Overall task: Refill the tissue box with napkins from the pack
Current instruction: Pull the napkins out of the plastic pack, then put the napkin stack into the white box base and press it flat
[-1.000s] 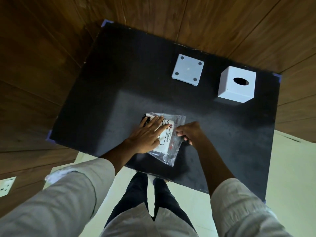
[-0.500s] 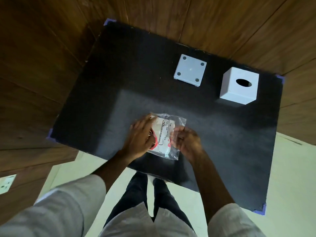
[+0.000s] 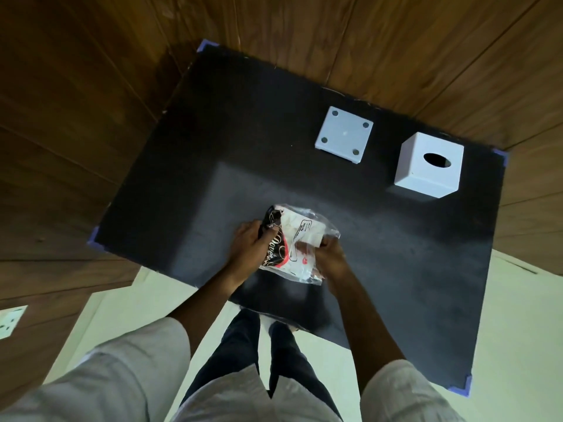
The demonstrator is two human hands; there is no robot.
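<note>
**Pack held up for opening**

On the table [image 3: 396, 269], the box [image 3: 428, 166] and its base [image 3: 344, 134] are set apart, ready for filling. The pack [image 3: 292, 245] is gripped between left hand [image 3: 249, 248] and right hand [image 3: 330, 260], seemingly to free napkins.

Hidden, cropped and unreadable parts of the head view

The left hand [image 3: 248, 249] covers the left edge of the napkin pack [image 3: 294, 243], and the right hand [image 3: 330, 260] covers its lower right corner, so the pack's full outline cannot be made out. The small print on the pack's label is too small to read. The inside of the tissue box [image 3: 428, 164] is dark behind its oval opening, perhaps empty. Both sleeves are cut off by the bottom edge. The wall socket [image 3: 10, 321] is cropped at the left edge.
</note>
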